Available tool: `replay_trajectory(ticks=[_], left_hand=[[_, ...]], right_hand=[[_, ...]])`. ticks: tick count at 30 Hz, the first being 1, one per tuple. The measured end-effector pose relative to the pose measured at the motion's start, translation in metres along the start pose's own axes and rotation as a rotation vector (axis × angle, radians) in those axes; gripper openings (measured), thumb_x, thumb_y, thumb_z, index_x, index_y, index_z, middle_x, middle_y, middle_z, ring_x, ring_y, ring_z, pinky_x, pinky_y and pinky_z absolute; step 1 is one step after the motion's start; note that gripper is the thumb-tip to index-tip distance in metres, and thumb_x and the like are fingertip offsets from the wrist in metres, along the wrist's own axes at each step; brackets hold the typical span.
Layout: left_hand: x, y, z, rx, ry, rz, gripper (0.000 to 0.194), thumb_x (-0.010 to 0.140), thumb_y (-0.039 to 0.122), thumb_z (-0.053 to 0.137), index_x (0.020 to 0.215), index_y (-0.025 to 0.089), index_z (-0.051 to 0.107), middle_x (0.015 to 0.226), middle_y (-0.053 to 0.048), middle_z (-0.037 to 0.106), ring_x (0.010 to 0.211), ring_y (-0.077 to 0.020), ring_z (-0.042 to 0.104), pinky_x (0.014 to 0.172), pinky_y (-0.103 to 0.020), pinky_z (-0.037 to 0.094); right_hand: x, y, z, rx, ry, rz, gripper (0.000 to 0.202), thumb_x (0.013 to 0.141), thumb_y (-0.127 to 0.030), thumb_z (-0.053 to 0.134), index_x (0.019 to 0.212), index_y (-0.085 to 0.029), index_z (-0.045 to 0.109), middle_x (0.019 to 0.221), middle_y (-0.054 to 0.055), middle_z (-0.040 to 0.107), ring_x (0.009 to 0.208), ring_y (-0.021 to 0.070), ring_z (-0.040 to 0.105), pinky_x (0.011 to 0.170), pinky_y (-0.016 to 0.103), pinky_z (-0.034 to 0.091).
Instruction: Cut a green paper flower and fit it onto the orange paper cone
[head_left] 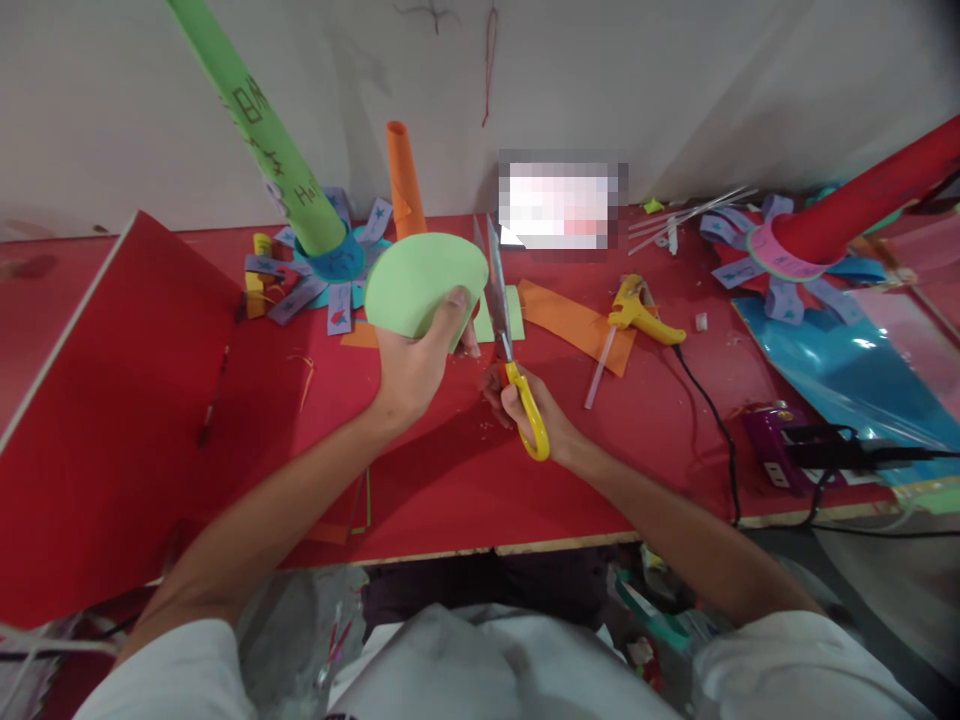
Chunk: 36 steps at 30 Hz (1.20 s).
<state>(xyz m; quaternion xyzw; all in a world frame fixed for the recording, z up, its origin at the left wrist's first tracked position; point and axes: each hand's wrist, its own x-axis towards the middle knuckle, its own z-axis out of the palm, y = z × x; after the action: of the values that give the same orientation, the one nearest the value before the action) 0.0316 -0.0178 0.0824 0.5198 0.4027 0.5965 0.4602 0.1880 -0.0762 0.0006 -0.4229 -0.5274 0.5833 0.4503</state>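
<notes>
Gripped between thumb and fingers of my left hand (pixel 420 365) is a light green paper piece (pixel 424 280) with a rounded outline, raised above the red table. My right hand (pixel 529 405) is closed round the yellow handles of a pair of scissors (pixel 501 310). The blades point away from me and stand a little apart, just right of the paper's edge; whether they touch it I cannot tell. Behind the blades lie light green paper scraps (pixel 514 315) and an orange paper strip (pixel 577 325).
A yellow glue gun (pixel 637 312) with a black cord lies right, near a purple box (pixel 776 445). Paper tubes stand at the back: green (pixel 277 150), orange (pixel 405 180) and red (pixel 870 210). A red board (pixel 112 420) stands left. A blurred-out bright rectangle (pixel 562 200) is against the wall.
</notes>
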Motion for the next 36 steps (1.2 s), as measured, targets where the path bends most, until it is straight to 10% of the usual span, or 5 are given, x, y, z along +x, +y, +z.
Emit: replay_trajectory(ticks=[36], left_hand=[[0.0009,0.0047,0.0010,-0.010,0.041,-0.026,0.045,0.087,0.055,0.084,0.066,0.019,0.065,0.054,0.003,0.062,0.048,-0.0113,0.063,0.053,-0.024,0.054]], right_hand=[[0.0011,-0.0009,-0.0021,-0.019,-0.030,-0.021,0.076,0.079,-0.096,0.058,0.092,-0.022,0.053,0.075,-0.005,0.044,0.061,0.0095,0.036,0.051,0.025,0.031]])
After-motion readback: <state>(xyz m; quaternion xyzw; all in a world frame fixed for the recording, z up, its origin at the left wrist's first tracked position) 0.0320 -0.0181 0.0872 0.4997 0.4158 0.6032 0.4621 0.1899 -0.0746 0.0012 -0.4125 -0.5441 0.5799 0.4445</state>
